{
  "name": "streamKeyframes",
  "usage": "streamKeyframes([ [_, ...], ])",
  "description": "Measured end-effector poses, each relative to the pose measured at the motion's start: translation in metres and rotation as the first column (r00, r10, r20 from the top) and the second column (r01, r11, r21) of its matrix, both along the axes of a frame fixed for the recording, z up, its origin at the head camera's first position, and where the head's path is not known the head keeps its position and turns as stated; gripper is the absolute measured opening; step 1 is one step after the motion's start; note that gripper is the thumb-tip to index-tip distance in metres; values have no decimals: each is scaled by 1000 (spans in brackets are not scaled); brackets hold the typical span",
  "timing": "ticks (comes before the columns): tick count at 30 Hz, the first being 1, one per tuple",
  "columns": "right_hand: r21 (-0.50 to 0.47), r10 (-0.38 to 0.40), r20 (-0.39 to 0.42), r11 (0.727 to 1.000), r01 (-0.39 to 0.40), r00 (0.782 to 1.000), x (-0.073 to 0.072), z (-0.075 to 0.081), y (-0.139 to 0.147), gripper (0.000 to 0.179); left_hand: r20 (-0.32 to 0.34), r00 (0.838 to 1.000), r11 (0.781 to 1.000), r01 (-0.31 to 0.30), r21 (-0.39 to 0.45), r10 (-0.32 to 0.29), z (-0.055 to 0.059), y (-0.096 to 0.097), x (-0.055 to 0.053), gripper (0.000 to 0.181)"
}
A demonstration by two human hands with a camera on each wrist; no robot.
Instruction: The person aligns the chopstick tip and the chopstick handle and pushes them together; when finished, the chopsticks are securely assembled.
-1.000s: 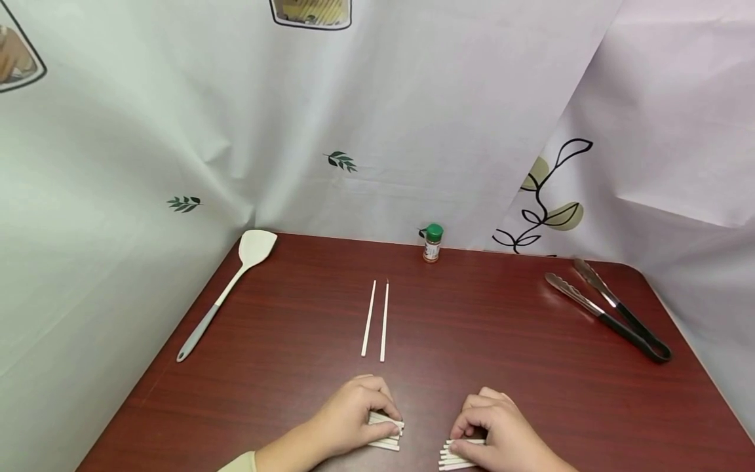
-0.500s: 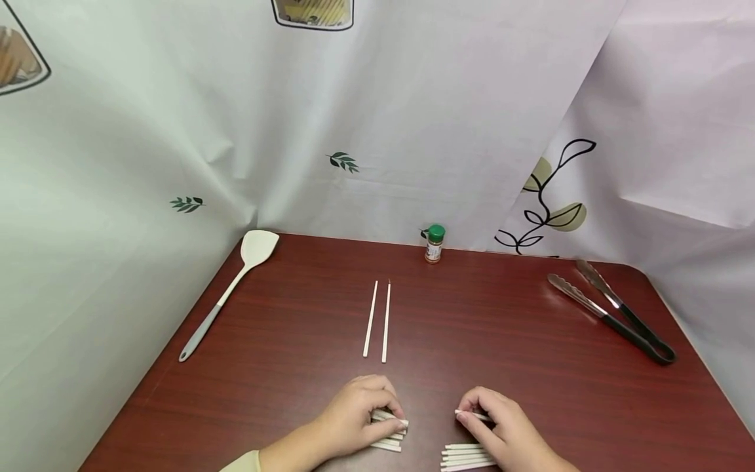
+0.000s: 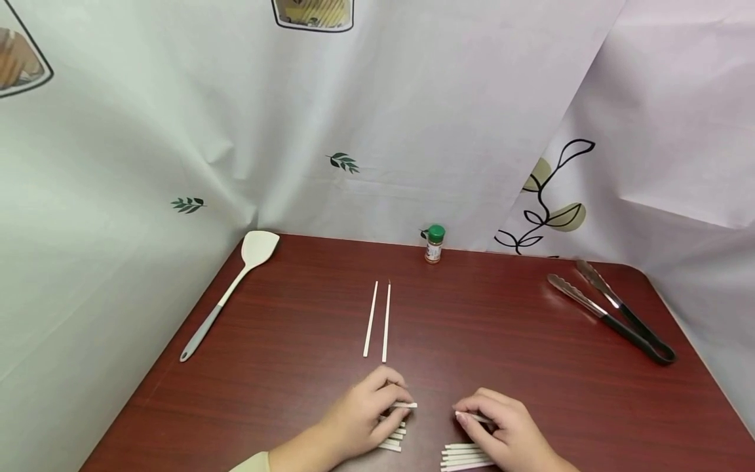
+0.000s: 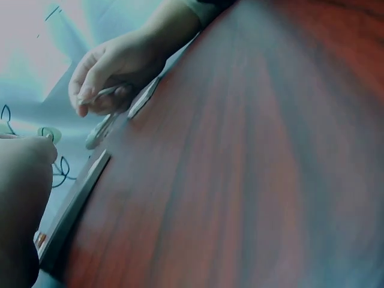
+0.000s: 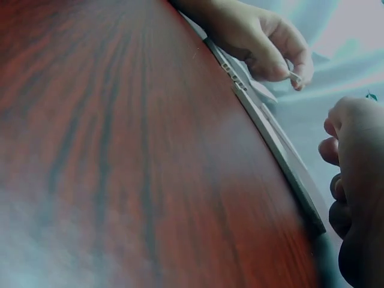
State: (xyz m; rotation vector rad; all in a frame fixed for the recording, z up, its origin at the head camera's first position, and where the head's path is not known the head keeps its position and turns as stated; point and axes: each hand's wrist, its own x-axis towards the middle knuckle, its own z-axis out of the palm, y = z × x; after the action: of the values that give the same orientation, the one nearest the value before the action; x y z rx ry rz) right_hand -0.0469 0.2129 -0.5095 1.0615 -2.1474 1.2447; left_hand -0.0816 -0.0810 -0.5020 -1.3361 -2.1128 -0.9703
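In the head view my left hand (image 3: 362, 416) pinches one slim white chopstick (image 3: 407, 405) between thumb and fingers. Its end pokes out to the right, above a left pile of white chopsticks (image 3: 394, 440) partly covered by the hand. My right hand (image 3: 510, 429) pinches another chopstick (image 3: 482, 419), with its tip at the fingertips. Just in front of that hand, a right pile of chopsticks (image 3: 463, 457) lies side by side on the table. Both piles point sideways and run under the hands. Farther back lie two chopsticks (image 3: 386, 324), apart and nearly parallel, pointing away from me.
The dark red wooden table (image 3: 283, 314) meets a white printed cloth (image 3: 413, 131) behind. A white spatula (image 3: 236, 282) with a grey handle lies at left. A green-capped spice jar (image 3: 434, 244) stands at the back. Metal tongs (image 3: 613, 314) with black handles lie spread at right.
My right hand has lifted one chopstick off its pile and moved it slightly back. My left hand has risen from its pile and shifted back and right, with one chopstick in its fingers.
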Motion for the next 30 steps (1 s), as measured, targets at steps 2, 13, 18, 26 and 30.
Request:
streamKeyframes([
  [2,-13,29,-19,999,-30,999,0,0,-2,29,-59,998,1000,-10,-29,9,0,3,1,8],
  [13,-19,161,-239,985,-171,957,-1,10,-27,10,-279,960,995,-33,-89,7,7,8,6,11],
  [18,-16,182,-303,981,-196,935,-4,20,-28,12,-302,953,995,-24,-95,-6,7,14,9,7],
  [26,-32,246,-301,963,-267,921,-6,23,-28,11,-286,956,996,38,-77,-59,6,16,10,6],
  [30,-66,254,-294,956,-285,921,-6,20,-29,9,-247,963,993,86,-74,-102,5,15,12,9],
])
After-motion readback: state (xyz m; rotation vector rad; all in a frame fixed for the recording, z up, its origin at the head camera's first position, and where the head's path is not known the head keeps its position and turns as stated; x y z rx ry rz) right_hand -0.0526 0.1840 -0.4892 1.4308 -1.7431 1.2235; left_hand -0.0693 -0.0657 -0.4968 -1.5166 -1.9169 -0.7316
